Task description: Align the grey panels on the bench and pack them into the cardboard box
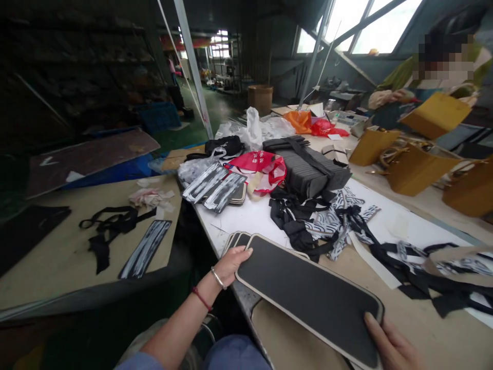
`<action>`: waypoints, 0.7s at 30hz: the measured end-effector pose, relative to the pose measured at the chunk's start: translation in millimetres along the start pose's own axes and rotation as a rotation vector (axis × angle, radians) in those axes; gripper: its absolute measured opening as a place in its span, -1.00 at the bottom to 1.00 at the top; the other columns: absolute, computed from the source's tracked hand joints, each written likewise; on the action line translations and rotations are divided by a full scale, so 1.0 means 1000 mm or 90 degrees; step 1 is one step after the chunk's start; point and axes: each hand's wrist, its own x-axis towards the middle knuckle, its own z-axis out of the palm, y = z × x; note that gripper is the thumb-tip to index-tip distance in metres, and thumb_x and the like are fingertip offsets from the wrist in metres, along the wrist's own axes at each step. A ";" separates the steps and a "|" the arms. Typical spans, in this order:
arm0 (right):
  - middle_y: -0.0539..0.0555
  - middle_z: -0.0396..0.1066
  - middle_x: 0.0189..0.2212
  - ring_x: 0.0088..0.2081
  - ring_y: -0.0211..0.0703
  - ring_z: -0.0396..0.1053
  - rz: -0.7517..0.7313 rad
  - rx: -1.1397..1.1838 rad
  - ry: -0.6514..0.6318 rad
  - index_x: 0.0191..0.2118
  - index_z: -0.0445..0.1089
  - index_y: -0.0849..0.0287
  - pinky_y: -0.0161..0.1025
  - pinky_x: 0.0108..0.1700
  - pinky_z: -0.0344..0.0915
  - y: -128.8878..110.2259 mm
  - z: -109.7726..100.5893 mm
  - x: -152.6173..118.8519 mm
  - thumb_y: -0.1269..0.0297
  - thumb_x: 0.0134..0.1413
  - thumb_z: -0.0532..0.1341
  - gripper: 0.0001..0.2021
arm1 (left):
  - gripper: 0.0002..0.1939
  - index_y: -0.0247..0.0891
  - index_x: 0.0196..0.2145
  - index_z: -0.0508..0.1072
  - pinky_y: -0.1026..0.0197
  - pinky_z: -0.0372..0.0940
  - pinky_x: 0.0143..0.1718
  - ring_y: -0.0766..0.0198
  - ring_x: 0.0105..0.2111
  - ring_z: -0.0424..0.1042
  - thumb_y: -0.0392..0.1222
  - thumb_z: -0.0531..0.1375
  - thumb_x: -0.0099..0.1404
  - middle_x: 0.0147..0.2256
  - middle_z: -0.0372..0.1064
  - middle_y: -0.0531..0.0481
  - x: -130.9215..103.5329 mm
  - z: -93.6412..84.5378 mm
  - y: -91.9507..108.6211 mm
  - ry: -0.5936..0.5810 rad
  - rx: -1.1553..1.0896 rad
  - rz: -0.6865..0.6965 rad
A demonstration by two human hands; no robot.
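A long black panel [304, 293] with rounded corners and a pale edge is held tilted above the table's near edge. My left hand [231, 264] is closed on its left end, thumb on top. At the right end my right hand [391, 341] grips the same panel, thumb over the black face. Similar panels [241, 239] lie fanned just behind it. Beneath the held panel is a beige piece [292, 329] with a rounded corner. Black and patterned strips [308, 221] lie tangled beyond the panel.
Grey stacked pieces [308, 169], a red bag [262, 164] and white-streaked panels [225, 190] stand further back. Yellow handbags [419, 164] are at right, near another person [404, 92]. A side table [46, 257] at left bears black straps [111, 226].
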 end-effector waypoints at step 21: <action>0.21 0.41 -0.25 -0.21 0.05 0.34 0.075 0.011 -0.014 -0.28 0.35 0.20 -0.07 -0.12 0.26 -0.053 0.096 0.021 -0.09 -0.08 -0.01 -0.54 | -0.81 -0.43 -0.26 0.41 0.24 0.40 -0.46 0.24 -0.52 0.46 -0.35 0.19 0.12 -0.55 0.46 -0.06 0.036 -0.054 0.020 0.186 0.060 -0.094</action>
